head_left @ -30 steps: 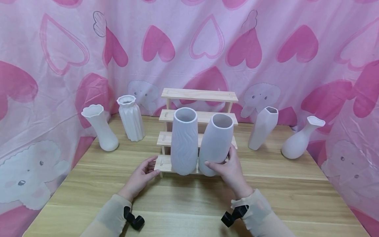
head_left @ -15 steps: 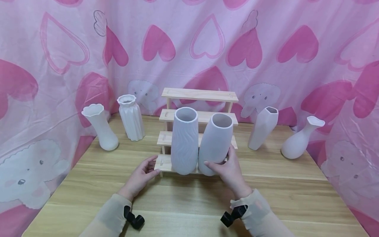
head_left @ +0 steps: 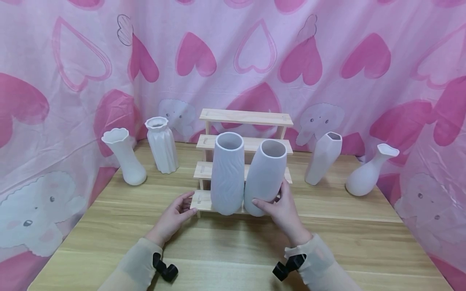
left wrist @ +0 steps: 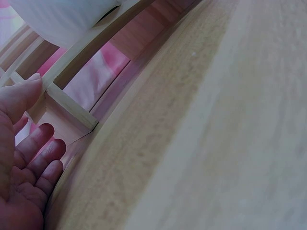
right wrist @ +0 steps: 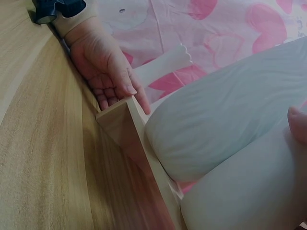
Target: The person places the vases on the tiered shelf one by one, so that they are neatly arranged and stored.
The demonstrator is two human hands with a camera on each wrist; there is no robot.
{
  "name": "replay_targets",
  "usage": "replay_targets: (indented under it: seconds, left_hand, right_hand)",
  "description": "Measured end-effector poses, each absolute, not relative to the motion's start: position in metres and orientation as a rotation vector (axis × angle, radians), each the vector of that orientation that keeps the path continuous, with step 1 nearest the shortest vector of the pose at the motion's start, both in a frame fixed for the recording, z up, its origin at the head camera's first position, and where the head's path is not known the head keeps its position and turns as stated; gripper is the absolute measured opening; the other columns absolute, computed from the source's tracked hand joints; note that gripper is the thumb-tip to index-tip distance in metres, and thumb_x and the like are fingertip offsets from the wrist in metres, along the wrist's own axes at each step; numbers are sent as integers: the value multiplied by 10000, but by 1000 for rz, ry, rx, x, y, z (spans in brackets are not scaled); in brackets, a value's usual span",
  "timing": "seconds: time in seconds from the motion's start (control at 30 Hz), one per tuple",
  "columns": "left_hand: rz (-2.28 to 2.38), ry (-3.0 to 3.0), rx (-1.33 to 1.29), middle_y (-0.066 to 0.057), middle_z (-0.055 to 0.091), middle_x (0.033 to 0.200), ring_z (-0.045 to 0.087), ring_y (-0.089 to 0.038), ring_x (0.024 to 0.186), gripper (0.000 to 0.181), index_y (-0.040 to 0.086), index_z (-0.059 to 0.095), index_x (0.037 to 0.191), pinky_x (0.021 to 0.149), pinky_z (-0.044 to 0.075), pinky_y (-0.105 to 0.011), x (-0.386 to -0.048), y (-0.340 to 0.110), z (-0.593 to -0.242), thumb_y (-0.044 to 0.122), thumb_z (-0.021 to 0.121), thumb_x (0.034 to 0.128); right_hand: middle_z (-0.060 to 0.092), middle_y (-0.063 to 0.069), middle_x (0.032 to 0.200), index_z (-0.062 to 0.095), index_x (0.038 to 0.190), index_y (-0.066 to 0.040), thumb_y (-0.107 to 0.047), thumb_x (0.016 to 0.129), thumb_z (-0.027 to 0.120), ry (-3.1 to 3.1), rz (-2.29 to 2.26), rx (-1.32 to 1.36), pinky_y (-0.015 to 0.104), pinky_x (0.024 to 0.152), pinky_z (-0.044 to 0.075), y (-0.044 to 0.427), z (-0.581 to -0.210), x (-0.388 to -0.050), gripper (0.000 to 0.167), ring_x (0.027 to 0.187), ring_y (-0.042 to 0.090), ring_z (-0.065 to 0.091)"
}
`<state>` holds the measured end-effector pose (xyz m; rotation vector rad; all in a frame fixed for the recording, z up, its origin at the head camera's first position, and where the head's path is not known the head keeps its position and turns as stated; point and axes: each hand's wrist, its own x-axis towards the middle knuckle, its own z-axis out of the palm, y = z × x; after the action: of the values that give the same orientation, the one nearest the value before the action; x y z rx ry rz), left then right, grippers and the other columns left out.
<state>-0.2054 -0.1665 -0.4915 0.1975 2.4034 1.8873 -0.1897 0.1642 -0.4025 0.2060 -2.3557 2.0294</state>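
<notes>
Two tall white vases rest on the lowest step of a tiered wooden stand [head_left: 245, 118]. The ridged vase [head_left: 227, 178] is upright on the left; close against its base, the smooth vase [head_left: 265, 173] leans to the right. My right hand [head_left: 285, 212] grips the smooth vase low on its right side, thumb in front, other fingers mostly hidden behind. At the step's left end, my left hand [head_left: 174, 218] holds the corner between thumb and index finger. The left wrist view has that thumb on the corner and the lower fingers [left wrist: 41, 153] loosely bent beside the stand's leg.
Two white vases stand at the back left, one flared [head_left: 127, 159] and one pleated [head_left: 163, 149]. To the right of the stand are an angular white vase [head_left: 323, 159] and a round-bellied one with a narrow neck [head_left: 365, 176]. A pink heart-patterned curtain [head_left: 225, 48] hangs behind the wooden table [head_left: 225, 258].
</notes>
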Motion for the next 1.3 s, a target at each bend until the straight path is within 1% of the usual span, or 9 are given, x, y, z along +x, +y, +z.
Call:
replay_targets:
  seconds: [0.23, 0.43, 0.53, 0.67, 0.8, 0.93, 1.03, 1.17, 1.3]
  left_hand:
    - [1878, 2402, 184, -134, 530, 1247, 500, -230, 1127, 624, 92, 396, 1449, 972, 413, -303, -206, -166, -492, 132, 684, 897]
    - [1887, 2404, 198, -141, 527, 1249, 495, -238, 1133, 619, 89, 401, 1445, 969, 414, -285, -204, -166, -490, 138, 685, 896]
    - [1884, 2415, 203, -143, 531, 1247, 497, -238, 1131, 621, 82, 401, 1444, 967, 416, -282, -204, -166, -490, 136, 686, 895]
    - [1875, 2426, 192, -137, 532, 1250, 500, -235, 1133, 622, 91, 407, 1441, 969, 418, -288, -204, -166, -490, 154, 693, 892]
    - [1876, 2419, 185, -140, 532, 1250, 500, -242, 1137, 616, 99, 419, 1433, 973, 421, -298, -204, -166, -490, 161, 698, 888]
    - [1873, 2423, 191, -141, 533, 1250, 500, -243, 1139, 617, 98, 417, 1435, 976, 419, -297, -205, -167, -492, 163, 697, 889]
    - [1871, 2421, 179, -130, 537, 1247, 503, -238, 1140, 621, 113, 420, 1435, 979, 417, -299, -206, -167, -493, 170, 702, 885]
    - [1868, 2413, 162, -115, 539, 1240, 505, -239, 1142, 624, 131, 424, 1433, 997, 408, -338, -207, -167, -493, 173, 708, 879]
    - [1869, 2416, 173, -114, 539, 1238, 505, -244, 1141, 628, 127, 421, 1434, 1004, 403, -360, -207, -168, -494, 173, 709, 877]
  right_hand:
    - [367, -50, 1418, 212, 1464, -316, -271, 734, 852, -2362, 2019, 208, 575, 1109, 195, 169, -403, -189, 972, 1306, 216, 359]
    - [352, -21, 1435, 197, 1483, -322, -248, 747, 842, -2353, 2025, 223, 588, 1115, 136, 176, -403, -188, 981, 1310, 239, 337]
    - [334, 5, 1461, 184, 1504, -315, -219, 795, 796, -2317, 2020, 240, 599, 1108, 146, 182, -403, -185, 941, 1319, 262, 323]
    - [322, 11, 1473, 190, 1518, -275, -199, 887, 665, -2215, 2026, 289, 578, 1108, 178, 190, -402, -182, 793, 1335, 248, 305]
    - [358, 4, 1455, 236, 1502, -239, -226, 940, 592, -2127, 2004, 326, 525, 1110, 188, 196, -402, -181, 665, 1325, 201, 316]
    - [391, 11, 1420, 276, 1481, -205, -184, 962, 554, -2073, 1986, 299, 401, 1085, 237, 202, -402, -183, 589, 1293, 174, 335]
    - [410, 47, 1379, 304, 1464, -142, -131, 966, 531, -2013, 1994, 244, 308, 1034, 300, 207, -402, -187, 548, 1261, 195, 355]
    - [423, 77, 1352, 344, 1435, -101, -180, 975, 563, -1934, 1995, 117, 255, 992, 346, 217, -398, -196, 515, 1229, 202, 379]
    - [455, 52, 1301, 401, 1392, -109, -245, 951, 613, -1866, 1957, -35, 230, 941, 378, 232, -397, -211, 508, 1165, 165, 422]
